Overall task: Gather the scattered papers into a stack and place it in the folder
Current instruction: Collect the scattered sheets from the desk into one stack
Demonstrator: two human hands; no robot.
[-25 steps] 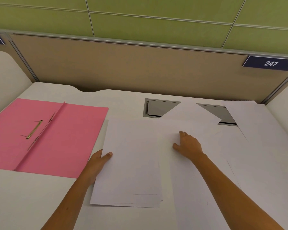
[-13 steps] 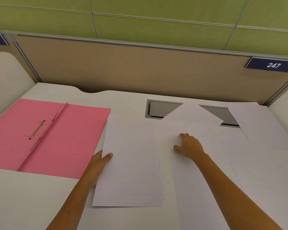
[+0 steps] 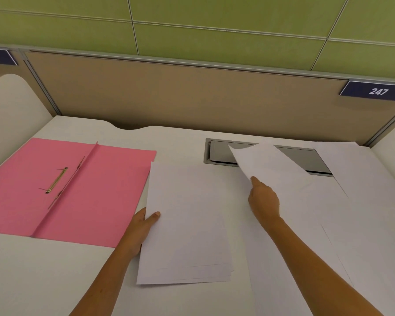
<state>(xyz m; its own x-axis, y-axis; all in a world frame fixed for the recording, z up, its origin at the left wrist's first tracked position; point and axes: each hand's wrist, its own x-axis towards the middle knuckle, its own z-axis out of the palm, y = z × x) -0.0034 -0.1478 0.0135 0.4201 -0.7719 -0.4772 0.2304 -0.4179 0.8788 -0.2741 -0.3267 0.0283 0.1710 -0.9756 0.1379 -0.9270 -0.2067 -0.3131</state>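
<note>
Right hand [image 3: 263,199] pinches a loose sheet [image 3: 274,169] at centre right, its corner lifting; left hand [image 3: 141,226] grips the part-built stack [image 3: 187,224] mid-frame. More sheets lie far right; the pink folder [image 3: 105,192] at left waits open, unfilled.

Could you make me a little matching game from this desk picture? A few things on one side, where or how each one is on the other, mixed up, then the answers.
Things:
1. pink folder
2. paper stack
3. lifted sheet
4. number plate

Places or states:
A. on the partition, reads 247
B. lying open, far left on the desk
C. pinched by the right hand, its far corner raised over the desk slot
D. held at its left edge by the left hand

Pairs: 1-B, 2-D, 3-C, 4-A
</note>
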